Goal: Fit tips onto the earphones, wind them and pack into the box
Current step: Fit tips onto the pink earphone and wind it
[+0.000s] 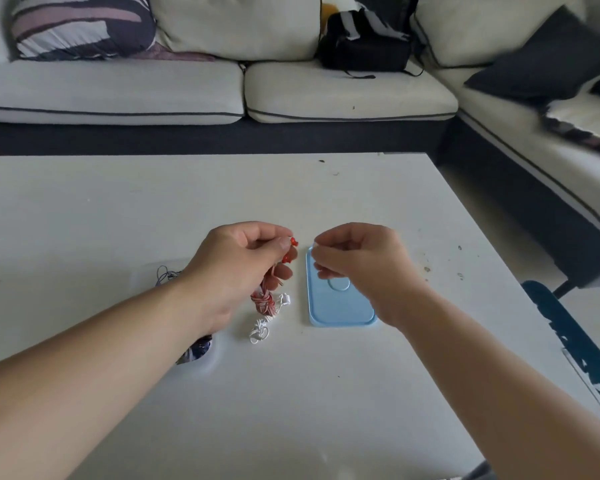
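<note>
The red earphones are gripped in the left hand just above the table and what seems a tip is pinched in the right hand over the blue box, so fitting is judged unfinished, packing unstarted.

Table: 1.
Hands: 2, a left hand and a right hand.
Earphone sets, told by cord colour: 3.
- red set: 1, in the left hand; red earbuds showing: 2.
- white set: 1, near centre.
- dark set: 1, left, mostly hidden by the forearm; whether all of it is one set, cannot tell.

Blue box: 1, right of centre.
Far side, sofa: 1. On it, black bag: 1; striped cushion: 1, far left.
</note>
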`<state>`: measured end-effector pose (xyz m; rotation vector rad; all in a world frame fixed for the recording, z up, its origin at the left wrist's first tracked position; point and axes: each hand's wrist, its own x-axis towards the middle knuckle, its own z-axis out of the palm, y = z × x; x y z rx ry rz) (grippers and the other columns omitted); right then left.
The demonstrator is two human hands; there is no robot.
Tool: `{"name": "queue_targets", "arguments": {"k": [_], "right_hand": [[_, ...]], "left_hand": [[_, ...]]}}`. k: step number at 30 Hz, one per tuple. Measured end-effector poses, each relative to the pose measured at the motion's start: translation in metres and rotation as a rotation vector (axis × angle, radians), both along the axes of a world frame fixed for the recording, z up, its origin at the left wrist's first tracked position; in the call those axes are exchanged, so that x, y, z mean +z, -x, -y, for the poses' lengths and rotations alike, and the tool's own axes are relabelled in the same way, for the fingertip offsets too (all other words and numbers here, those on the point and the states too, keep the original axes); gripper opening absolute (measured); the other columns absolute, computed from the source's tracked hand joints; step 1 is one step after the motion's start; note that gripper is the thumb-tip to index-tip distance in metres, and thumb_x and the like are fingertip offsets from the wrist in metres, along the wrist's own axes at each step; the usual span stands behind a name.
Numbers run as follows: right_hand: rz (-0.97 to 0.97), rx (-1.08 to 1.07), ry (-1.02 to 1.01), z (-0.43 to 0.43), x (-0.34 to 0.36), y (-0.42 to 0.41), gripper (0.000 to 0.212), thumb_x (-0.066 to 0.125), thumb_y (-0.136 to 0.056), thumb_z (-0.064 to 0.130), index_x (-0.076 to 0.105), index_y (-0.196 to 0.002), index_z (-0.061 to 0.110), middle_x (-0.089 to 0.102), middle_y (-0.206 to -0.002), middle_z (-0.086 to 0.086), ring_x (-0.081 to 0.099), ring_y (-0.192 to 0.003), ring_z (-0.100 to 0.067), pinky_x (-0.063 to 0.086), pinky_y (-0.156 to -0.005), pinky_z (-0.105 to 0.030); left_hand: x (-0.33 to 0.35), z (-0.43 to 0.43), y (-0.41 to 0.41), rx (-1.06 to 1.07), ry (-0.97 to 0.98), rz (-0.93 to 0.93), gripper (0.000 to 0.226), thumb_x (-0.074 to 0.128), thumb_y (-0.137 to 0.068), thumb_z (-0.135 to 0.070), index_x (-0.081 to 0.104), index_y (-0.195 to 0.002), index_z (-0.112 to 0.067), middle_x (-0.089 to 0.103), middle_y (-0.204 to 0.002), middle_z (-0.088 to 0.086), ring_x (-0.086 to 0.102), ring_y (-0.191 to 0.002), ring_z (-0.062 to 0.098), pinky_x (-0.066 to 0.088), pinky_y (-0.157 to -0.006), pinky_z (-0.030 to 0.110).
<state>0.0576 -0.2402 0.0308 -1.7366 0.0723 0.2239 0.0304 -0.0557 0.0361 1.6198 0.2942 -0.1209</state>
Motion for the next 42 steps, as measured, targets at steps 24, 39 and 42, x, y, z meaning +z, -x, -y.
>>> {"name": "queue_targets", "arguments": {"k": [24,39,42], "right_hand": [[-0.122,0.293,-0.464,-0.032,-0.002,0.009,0.012,0.070,-0.085,-0.006,0.076,-0.093,-0.001,0.075,-0.088,-0.016,0.072,-0.078,-0.024,0.060,-0.074,-0.030],[-0.100,0.311,-0.404,-0.023,-0.011,0.008,0.011,0.071,-0.086,-0.005,0.077,-0.095,-0.003,0.075,-0.086,-0.017,0.070,-0.077,-0.026,0.059,-0.075,-0.030],[-0.055,0.312,-0.360,-0.023,-0.013,0.007,0.013,0.073,-0.085,-0.006,0.076,-0.098,-0.005,0.076,-0.093,-0.021,0.072,-0.080,-0.029,0.059,-0.076,-0.032]], "left_hand": [[0.014,-0.040,0.021,-0.109,-0.107,0.044,0.015,0.068,-0.099,-0.017,0.082,-0.099,-0.023,0.073,-0.077,0.013,0.062,-0.071,0.025,0.047,-0.067,0.040],[0.010,-0.029,0.025,-0.103,-0.185,0.038,0.016,0.067,-0.099,-0.016,0.080,-0.092,-0.021,0.071,-0.072,0.001,0.063,-0.055,0.011,0.048,-0.050,0.021],[0.011,-0.028,0.026,-0.104,-0.200,0.034,0.016,0.067,-0.099,-0.015,0.080,-0.090,-0.021,0.071,-0.072,0.001,0.063,-0.055,0.011,0.048,-0.050,0.021]]}}
